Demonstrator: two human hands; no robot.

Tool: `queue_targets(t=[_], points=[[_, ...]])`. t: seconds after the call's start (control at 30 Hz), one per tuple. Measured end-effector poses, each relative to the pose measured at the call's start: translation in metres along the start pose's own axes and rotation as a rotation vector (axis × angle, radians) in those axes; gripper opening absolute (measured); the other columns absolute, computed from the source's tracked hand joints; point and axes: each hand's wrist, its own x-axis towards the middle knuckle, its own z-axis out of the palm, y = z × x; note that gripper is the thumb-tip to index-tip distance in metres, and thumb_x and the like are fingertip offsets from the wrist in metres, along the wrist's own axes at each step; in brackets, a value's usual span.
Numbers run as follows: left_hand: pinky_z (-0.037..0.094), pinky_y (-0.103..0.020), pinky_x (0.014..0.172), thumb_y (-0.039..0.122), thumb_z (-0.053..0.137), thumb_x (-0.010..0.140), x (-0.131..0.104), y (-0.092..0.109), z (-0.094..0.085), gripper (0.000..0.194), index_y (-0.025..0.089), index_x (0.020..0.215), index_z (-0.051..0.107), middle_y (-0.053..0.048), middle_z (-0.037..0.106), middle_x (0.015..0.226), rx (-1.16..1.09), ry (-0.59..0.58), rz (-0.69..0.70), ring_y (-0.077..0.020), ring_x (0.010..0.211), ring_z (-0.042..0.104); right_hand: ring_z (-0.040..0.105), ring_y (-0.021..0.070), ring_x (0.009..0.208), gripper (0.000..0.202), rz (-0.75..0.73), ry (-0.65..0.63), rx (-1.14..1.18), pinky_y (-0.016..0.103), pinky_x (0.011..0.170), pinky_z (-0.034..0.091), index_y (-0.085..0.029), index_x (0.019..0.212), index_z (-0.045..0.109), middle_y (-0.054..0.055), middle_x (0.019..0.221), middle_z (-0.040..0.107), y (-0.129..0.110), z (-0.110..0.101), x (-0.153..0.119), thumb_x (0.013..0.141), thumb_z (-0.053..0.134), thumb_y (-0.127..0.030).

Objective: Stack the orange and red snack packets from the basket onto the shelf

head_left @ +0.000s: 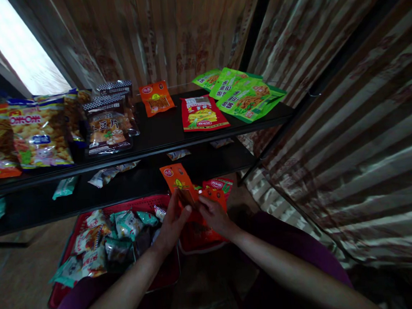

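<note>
Left hand [172, 222]: is gripping an orange packet [177, 176]
Right hand [215, 216]: is pinching its lower right edge
Orange packet: is slanting above the small red basket [203, 249]
Upper shelf [160, 129]: is bearing a red packet [203, 114] beside green packets [246, 100]

My feed is dim. Glare washes out a slanted white strip [18, 43] upper left; shadow swallows the lower right corner.

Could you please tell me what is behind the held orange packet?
Part of the lower black shelf shows behind the held orange packet; whatever it covers cannot be seen.
</note>
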Motion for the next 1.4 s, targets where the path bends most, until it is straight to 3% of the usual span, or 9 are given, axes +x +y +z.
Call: queue_targets(t=[0.07,0.17,0.23,0.33,0.47,0.57,0.67,0.97,1.4], points=[[0.029,-0.041,0.111,0.035,0.067,0.076,-0.001,-0.001,0.006,0.063,0.023,0.134,0.045,-0.01,0.044,0.144,-0.046,-0.01,-0.036,-0.0256,0.135,0.037,0.058,0.0227,0.108,0.034,-0.18,-0.048,-0.227,0.043,0.094,0.046,-0.024,0.115,0.06,0.008,0.109,0.067,-0.002,0.01,-0.008,0.086,0.042,-0.021],[0.032,-0.043,0.11,0.034,0.063,0.078,0.001,0.003,0.001,0.041,0.019,0.117,0.06,-0.011,0.061,0.125,-0.005,0.108,-0.085,-0.0287,0.129,0.044,0.043,0.0268,0.127,0.046,-0.355,-0.118,-0.477,0.048,0.102,0.041,-0.022,0.131,0.049,0.012,0.134,0.052,-0.006,0.022,-0.021,0.085,0.048,-0.023],[0.026,-0.041,0.113,0.021,0.069,0.07,0.004,0.009,-0.008,0.029,0.019,0.099,0.068,-0.01,0.068,0.114,0.057,0.199,-0.099,-0.0297,0.132,0.04,0.04,0.0265,0.131,0.052,-0.4,-0.137,-0.521,0.048,0.104,0.04,-0.023,0.137,0.042,0.013,0.14,0.046,-0.008,0.023,-0.025,0.087,0.051,-0.03],[0.021,-0.043,0.115,0.006,0.071,0.06,0.01,0.017,-0.02,0.034,0.02,0.091,0.069,-0.009,0.071,0.103,0.001,0.206,-0.187,-0.0297,0.132,0.04,0.045,0.022,0.128,0.046,-0.416,-0.059,-0.427,0.044,0.105,0.04,-0.026,0.136,0.042,0.01,0.138,0.05,-0.012,0.013,-0.019,0.091,0.047,-0.031],[0.043,-0.05,0.1,0.022,0.058,0.079,0.013,0.022,-0.021,0.023,0.016,0.101,0.064,-0.011,0.072,0.099,-0.233,0.112,-0.298,-0.0282,0.11,0.061,0.048,0.0225,0.125,0.038,-0.137,0.21,-0.142,0.046,0.106,0.037,-0.028,0.125,0.053,0.008,0.132,0.055,-0.015,-0.007,0.002,0.088,0.051,-0.039],[0.05,-0.046,0.092,0.019,0.057,0.081,0.008,0.023,-0.017,0.025,0.013,0.105,0.061,-0.011,0.072,0.097,-0.381,0.097,-0.375,-0.0256,0.097,0.067,0.055,0.0229,0.116,0.042,0.185,0.131,0.274,0.042,0.099,0.044,-0.027,0.116,0.059,0.007,0.123,0.062,-0.014,-0.016,0.015,0.082,0.058,-0.05],[0.052,-0.043,0.089,0.015,0.058,0.08,0.003,0.024,-0.017,0.026,0.012,0.106,0.061,-0.01,0.073,0.094,-0.405,0.088,-0.465,-0.0243,0.091,0.069,0.064,0.0202,0.099,0.035,0.36,0.065,0.613,0.036,0.089,0.049,-0.025,0.099,0.066,0.002,0.103,0.07,-0.01,-0.014,0.02,0.074,0.068,-0.049],[0.05,-0.044,0.091,0.027,0.062,0.078,0.003,0.018,-0.021,0.026,0.014,0.101,0.063,-0.011,0.072,0.097,-0.473,-0.017,-0.483,-0.0269,0.098,0.067,0.068,0.0186,0.079,0.03,0.494,0.158,0.835,0.034,0.075,0.053,-0.023,0.087,0.068,-0.001,0.083,0.074,-0.006,-0.013,0.024,0.063,0.079,-0.037],[0.046,-0.041,0.096,0.037,0.068,0.075,0.016,0.003,-0.026,0.035,0.015,0.103,0.063,-0.01,0.069,0.11,-0.372,0.176,-0.23,-0.0248,0.109,0.061,0.068,0.0181,0.08,0.034,0.503,0.158,0.815,0.032,0.075,0.051,-0.022,0.09,0.069,0.0,0.086,0.074,-0.007,-0.015,0.024,0.061,0.081,-0.036]])
